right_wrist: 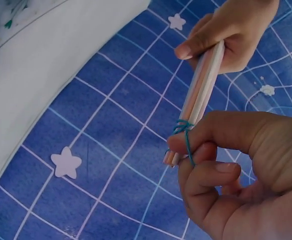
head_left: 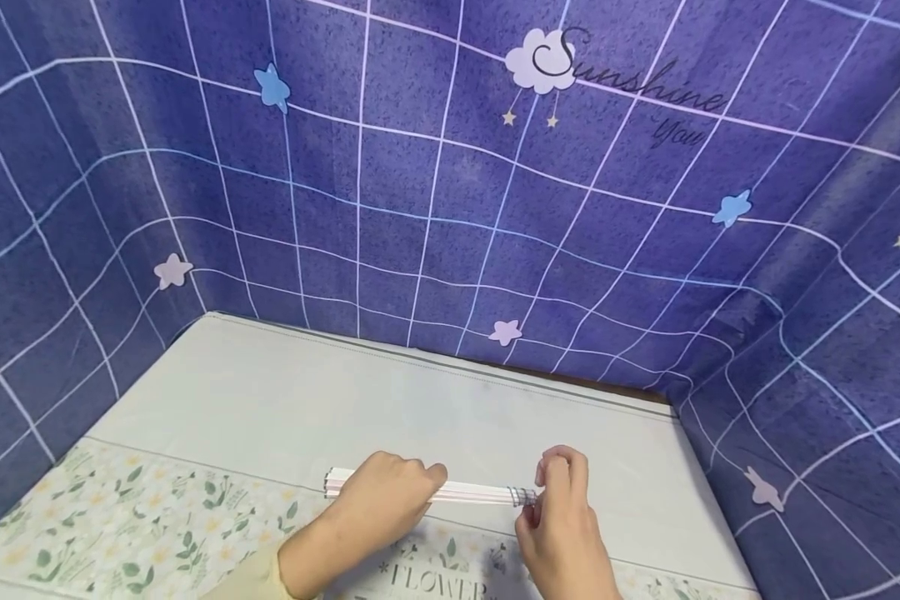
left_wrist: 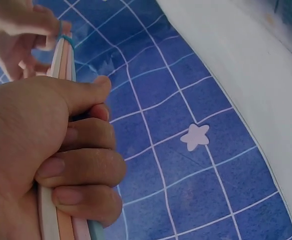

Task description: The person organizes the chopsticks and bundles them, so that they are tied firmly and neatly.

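Note:
My left hand [head_left: 390,493] grips a bundle of long, slightly tapered chopsticks [head_left: 471,493] around the middle, its fingers curled over them. They are white, orange, pink and blue, best told apart in the left wrist view. A thin teal rubber band [right_wrist: 184,125] is wound several times around their narrower end. At that end, my right hand [head_left: 566,529] has its thumb and bent fingers around a stretched loop of the band. In the right wrist view the loop runs down from the wraps to the curled fingers [right_wrist: 208,177], and the narrow tips show beyond the thumb.
Beneath the hands is a white table [head_left: 330,392] with a floral printed mat [head_left: 157,517] along its near side, lettered "FLOWER". A blue-purple grid curtain [head_left: 420,167] with stars and clouds surrounds the back and both sides.

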The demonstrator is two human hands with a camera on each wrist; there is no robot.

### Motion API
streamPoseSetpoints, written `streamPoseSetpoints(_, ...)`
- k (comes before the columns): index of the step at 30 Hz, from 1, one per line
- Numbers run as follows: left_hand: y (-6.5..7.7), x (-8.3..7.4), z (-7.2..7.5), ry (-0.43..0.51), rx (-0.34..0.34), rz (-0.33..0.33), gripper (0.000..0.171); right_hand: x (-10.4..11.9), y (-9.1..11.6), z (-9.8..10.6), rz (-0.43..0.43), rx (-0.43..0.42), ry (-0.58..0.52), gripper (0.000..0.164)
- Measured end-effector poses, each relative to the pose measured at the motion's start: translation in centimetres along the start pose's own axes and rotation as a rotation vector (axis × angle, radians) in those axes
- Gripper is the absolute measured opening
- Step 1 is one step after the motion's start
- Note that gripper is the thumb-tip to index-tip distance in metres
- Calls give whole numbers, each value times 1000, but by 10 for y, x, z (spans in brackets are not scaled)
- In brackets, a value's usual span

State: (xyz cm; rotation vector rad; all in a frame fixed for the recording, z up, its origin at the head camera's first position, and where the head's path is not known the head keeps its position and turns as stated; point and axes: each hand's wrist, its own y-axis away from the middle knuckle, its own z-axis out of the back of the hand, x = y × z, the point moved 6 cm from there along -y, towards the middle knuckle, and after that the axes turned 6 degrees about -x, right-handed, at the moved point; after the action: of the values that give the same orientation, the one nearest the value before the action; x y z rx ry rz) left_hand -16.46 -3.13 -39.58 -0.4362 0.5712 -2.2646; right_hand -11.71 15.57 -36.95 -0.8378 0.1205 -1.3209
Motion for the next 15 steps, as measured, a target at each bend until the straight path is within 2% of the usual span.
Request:
streamPoseSetpoints(3,0,0,-1,12,9,14,17,1,2,1,67,-63,-27,58)
streamPoseSetpoints(10,0,4,0,38,20,39,17,2,7,5,175,-175,-135,44)
streamPoseSetpoints(12,-1,6,1,49,18,41,17,2,9,7,183,-196,-162,41)
streamPoseSetpoints(15,-2,8,2,58,21,52,15,3,13,7,165,-174,-229,39)
